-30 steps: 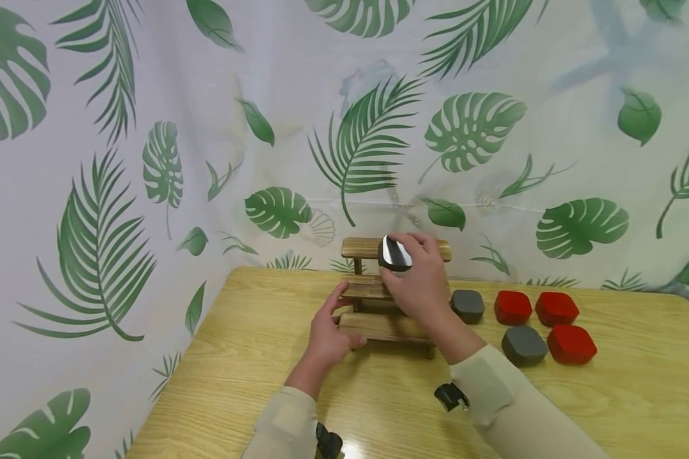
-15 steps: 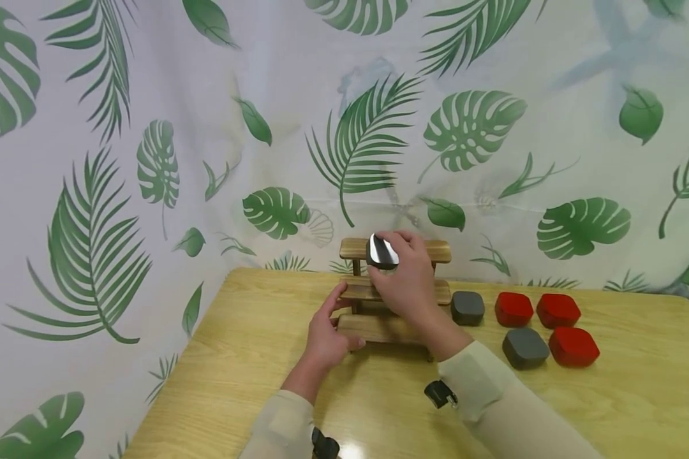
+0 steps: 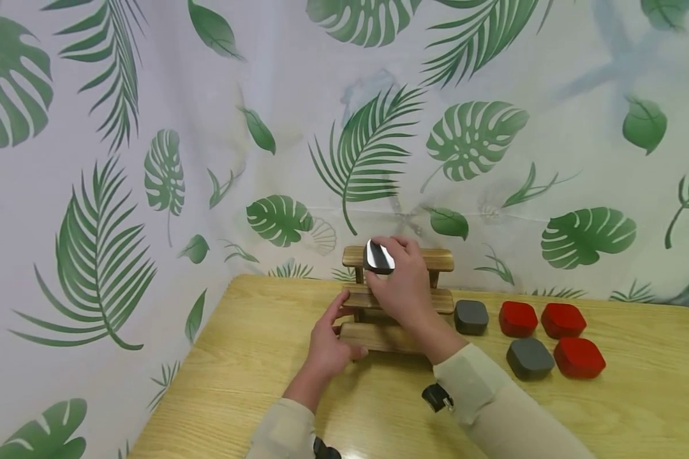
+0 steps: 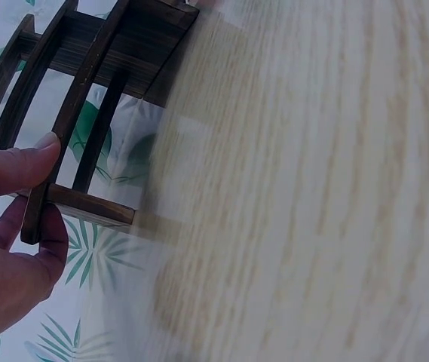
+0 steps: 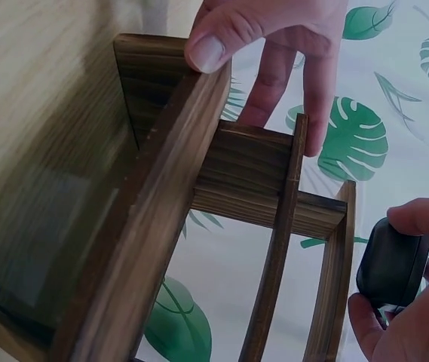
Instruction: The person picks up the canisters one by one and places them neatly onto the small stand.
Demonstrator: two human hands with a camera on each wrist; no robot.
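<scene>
A three-tier wooden stand (image 3: 385,338) stands on the table against the back wall. My left hand (image 3: 328,347) grips its left end. In the left wrist view, the thumb (image 4: 26,167) lies on one side of a tier board and the fingers curl round the other. My right hand (image 3: 404,287) pinches a small dark rounded-square box (image 3: 379,257) with a mirror-like top face. It is held at the top tier (image 3: 436,259), toward its left end. In the right wrist view, the black box (image 5: 391,262) is close to the top board; contact cannot be told.
Right of the stand, two grey rounded-square boxes (image 3: 471,317) and three red ones (image 3: 578,357) sit on the wooden table (image 3: 207,382). A leaf-patterned cloth (image 3: 287,146) hangs behind and to the left of the table.
My right hand has carried the dark box leftward along the top tier, mostly in the first half second. My left hand keeps its grip on the stand. The head view has tilted slightly.
</scene>
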